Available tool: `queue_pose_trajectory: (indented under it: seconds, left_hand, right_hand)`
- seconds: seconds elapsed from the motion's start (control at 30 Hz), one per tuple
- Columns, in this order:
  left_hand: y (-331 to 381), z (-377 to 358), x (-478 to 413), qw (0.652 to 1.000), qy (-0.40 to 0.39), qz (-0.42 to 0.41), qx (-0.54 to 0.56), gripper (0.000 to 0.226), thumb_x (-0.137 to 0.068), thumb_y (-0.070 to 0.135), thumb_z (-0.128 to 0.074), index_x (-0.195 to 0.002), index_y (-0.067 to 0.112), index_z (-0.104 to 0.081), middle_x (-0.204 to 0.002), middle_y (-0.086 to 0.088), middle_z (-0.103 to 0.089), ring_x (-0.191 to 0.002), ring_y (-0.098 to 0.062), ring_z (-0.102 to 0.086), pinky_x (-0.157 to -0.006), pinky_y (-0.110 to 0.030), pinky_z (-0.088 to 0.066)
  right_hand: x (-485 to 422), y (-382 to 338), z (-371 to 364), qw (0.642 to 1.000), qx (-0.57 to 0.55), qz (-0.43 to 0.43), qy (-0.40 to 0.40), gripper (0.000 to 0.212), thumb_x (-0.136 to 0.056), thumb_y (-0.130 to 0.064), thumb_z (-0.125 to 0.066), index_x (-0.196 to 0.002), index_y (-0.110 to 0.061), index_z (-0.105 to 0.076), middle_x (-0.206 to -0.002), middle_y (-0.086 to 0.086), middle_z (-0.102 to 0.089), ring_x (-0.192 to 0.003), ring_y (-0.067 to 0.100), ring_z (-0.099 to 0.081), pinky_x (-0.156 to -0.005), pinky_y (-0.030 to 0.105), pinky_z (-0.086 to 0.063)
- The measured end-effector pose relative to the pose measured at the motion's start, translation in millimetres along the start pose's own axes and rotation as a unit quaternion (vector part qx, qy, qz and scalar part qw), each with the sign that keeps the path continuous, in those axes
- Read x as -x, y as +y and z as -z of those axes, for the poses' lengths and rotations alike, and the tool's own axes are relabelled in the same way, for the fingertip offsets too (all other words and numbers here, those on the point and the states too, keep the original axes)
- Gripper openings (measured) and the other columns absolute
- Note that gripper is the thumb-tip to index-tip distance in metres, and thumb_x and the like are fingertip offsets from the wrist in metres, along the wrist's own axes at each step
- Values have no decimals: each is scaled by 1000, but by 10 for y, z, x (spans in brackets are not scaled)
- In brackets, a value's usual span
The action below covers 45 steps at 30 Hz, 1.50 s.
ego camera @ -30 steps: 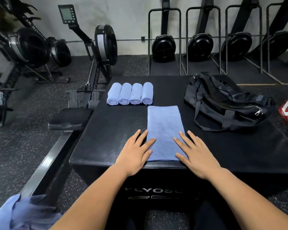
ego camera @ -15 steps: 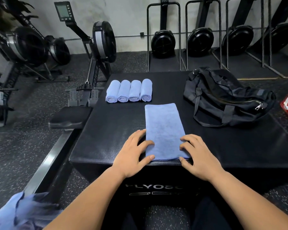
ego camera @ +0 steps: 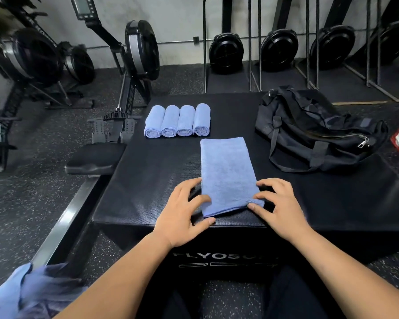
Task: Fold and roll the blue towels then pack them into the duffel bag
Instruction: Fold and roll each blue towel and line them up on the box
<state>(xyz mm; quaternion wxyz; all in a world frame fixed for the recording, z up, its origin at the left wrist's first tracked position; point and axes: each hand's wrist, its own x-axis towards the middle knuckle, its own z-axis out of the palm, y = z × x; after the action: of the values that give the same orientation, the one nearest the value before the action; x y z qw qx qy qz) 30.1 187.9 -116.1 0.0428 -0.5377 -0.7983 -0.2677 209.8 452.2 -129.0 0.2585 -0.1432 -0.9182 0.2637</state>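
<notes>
Blue towel (ego camera: 226, 173) lay folded on the black box (ego camera: 148, 180), its long axis running straight away from the person; left hand (ego camera: 184, 208) and right hand (ego camera: 279, 203), equally near, pinched its near corners with curled fingers.

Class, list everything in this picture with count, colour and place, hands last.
box: one, black, centre
rolled towels: four, blue, in a row far on the box
folded towel: one, blue, flat at the box's near edge
duffel bag: one, black, right on the box
loose towels: count unclear, blue, bottom left
rowing machines: several, black, left floor and back wall
left hand: one, pinches folded towel's near left corner
right hand: one, pinches its near right corner
</notes>
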Motion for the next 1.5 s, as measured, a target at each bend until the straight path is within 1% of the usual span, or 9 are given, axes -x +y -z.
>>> queue_pose_trajectory:
  seconds: [0.23, 0.33, 0.43, 0.6, 0.8, 1.03, 1.17, 1.3, 1.5]
  left_hand:
    - [-1, -6, 10, 998, 42, -7, 36, 21, -94, 30, -74, -114, 25, -70, -154, 2, -43, -143, -26, -37, -114, -45, -37]
    - [-41, -32, -7, 997, 53, 17, 50, 12, -100, 35, -69, -109, 27, -72, -148, 7, -48, -143, -21, -36, -116, -43, -36]
    - [-92, -64, -29, 994, 71, 49, 63, 12, -101, 37, -68, -107, 29, -74, -145, 12, -51, -143, -17, -35, -117, -41, -34]
    - [-147, -105, -47, 990, 85, 86, 76, 16, -102, 41, -66, -106, 29, -76, -141, 17, -54, -142, -16, -35, -119, -39, -33]
    - [-151, -103, -64, 983, 88, 123, 102, 18, -100, 45, -66, -96, 30, -75, -140, 20, -55, -143, -10, -32, -120, -33, -30]
    - [-129, -93, -117, 975, 81, 164, 124, 19, -97, 48, -69, -80, 38, -67, -133, 23, -60, -143, -8, -33, -118, -35, -31]
    - [-94, -84, -150, 968, 110, 186, 125, 17, -90, 43, -78, -89, 36, -62, -127, 20, -60, -139, -7, -35, -112, -28, -34]
    - [-61, -71, -121, 979, 112, 138, 101, 12, -94, 34, -76, -98, 34, -65, -131, 16, -55, -136, -11, -37, -112, -27, -34]
    - [-59, -104, -83, 984, 109, 118, 79, 5, -100, 33, -71, -103, 35, -74, -135, 12, -50, -137, -6, -33, -114, -18, -28]
  right_hand:
    - [-20, 12, 9, 1000, -8, -18, -10, 28, -84, -56, -74, -95, -30, -78, -133, -19, -58, -136, 12, -38, -113, 19, -28]
    - [1, -32, 24, 1000, 15, -4, -18, 24, -84, -52, -81, -97, -33, -74, -132, -18, -55, -135, 12, -37, -111, 30, -35]
    - [33, -80, 32, 997, 55, 28, -39, 33, -78, -52, -85, -101, -34, -71, -133, -15, -52, -134, 17, -39, -109, 36, -39]
    - [47, -83, 15, 999, 46, 27, -9, 33, -78, -50, -87, -101, -32, -75, -124, -13, -53, -121, 17, -45, -102, 35, -45]
    - [29, -60, -46, 997, 32, -4, 69, 32, -97, -48, -68, -92, -18, -77, -104, -14, -56, -103, 17, -48, -87, 32, -46]
    - [-41, -60, -46, 996, 10, -74, 55, 38, -95, -62, -64, -80, -28, -76, -88, -19, -58, -94, 12, -48, -79, 27, -43]
    - [-72, -166, -16, 991, 17, -120, 53, 27, -84, -56, -77, -70, -35, -68, -84, -20, -58, -91, 8, -48, -72, 16, -37]
    - [-41, -220, -4, 988, 32, -131, 78, 29, -83, -43, -84, -76, -34, -57, -87, -17, -55, -87, 9, -49, -68, 21, -39]
    - [28, -172, -90, 987, 95, -33, 123, 6, -90, -30, -81, -91, -25, -79, -96, -14, -59, -92, 15, -52, -71, 28, -45]
